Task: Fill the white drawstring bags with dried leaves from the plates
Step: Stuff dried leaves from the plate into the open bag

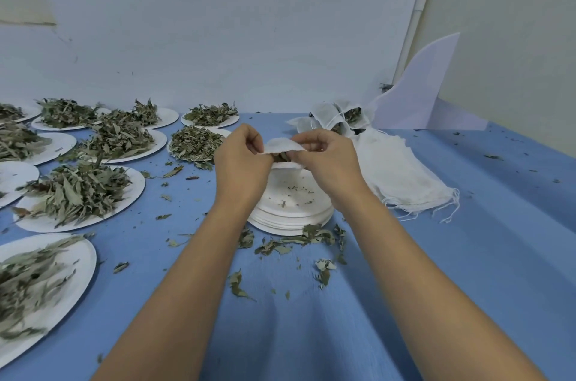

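Evidently the filling step is in hand: just above the stack of emptied paper plates [290, 207], the left hand [241, 162] and right hand [327, 159] each pinch one side of a white drawstring bag [282, 145], with dried leaves [280, 157] showing at its mouth. The next move probably calls for tucking them down and then pulling the string; filled bags [330, 118] lie behind the stack.

no readable text, label, brand, number or sign shows anywhere here.

Leaf-heaped plates [81, 193] crowding frame left, plate stack [291, 209] centre, cloth pile [402, 171] to its right, open blue tabletop [498, 224] lower right.
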The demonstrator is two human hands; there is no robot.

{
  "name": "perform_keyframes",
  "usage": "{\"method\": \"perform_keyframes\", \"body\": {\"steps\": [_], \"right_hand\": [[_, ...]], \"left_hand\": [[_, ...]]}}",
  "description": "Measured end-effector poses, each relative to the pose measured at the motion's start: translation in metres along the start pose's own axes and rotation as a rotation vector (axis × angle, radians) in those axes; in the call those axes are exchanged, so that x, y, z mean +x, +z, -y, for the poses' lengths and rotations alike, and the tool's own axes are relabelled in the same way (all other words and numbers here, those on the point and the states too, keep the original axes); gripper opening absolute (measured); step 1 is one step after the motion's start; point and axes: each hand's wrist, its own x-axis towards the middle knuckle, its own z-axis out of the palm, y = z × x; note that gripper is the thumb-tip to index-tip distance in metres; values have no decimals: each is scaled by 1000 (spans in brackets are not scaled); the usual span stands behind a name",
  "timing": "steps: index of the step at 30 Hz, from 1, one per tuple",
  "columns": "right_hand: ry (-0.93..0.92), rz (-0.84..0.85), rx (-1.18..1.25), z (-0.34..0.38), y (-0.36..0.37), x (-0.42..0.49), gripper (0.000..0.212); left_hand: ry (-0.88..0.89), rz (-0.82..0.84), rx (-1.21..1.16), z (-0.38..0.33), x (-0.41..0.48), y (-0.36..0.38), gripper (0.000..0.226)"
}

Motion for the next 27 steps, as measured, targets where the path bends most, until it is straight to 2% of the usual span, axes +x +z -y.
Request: {"method": "perform_keyframes", "body": {"steps": [2, 4, 7, 10, 12, 14, 17, 19, 23, 25, 27], "right_hand": [[-102, -93, -140, -1, 5, -2, 20], [-160, -177, -232, -2, 9, -2, 22], [-78, -174, -120, 0, 8, 9, 22], [29, -147, 121, 5, 4, 33, 25], [28, -146, 114, 2, 4, 52, 28], [32, -117, 81, -5, 5, 72, 33], [-28, -84, -68, -18, 11, 97, 39], [-69, -44, -208, -27, 13, 111, 40], [13, 210, -676, -45, 15, 131, 41], [61, 294, -865, -48, 17, 134, 33], [62, 298, -906, -48, 18, 133, 29]], "left_hand": [[70, -35, 100, -2, 4, 4, 36], [105, -81, 168, -7, 10, 9, 30], [67, -99, 183, -16, 26, 17, 19], [-91, 19, -84, -21, 43, 26, 18], [-185, 112, -267, -18, 51, 32, 16], [-225, 144, -334, -10, 61, 42, 17], [-200, 109, -276, 5, 78, 57, 22], [-206, 148, -152, 17, 90, 68, 29], [-317, 423, 223, 42, 104, 81, 47], [-334, 448, 238, 48, 108, 82, 49], [-361, 416, 213, 51, 110, 81, 47]]}}
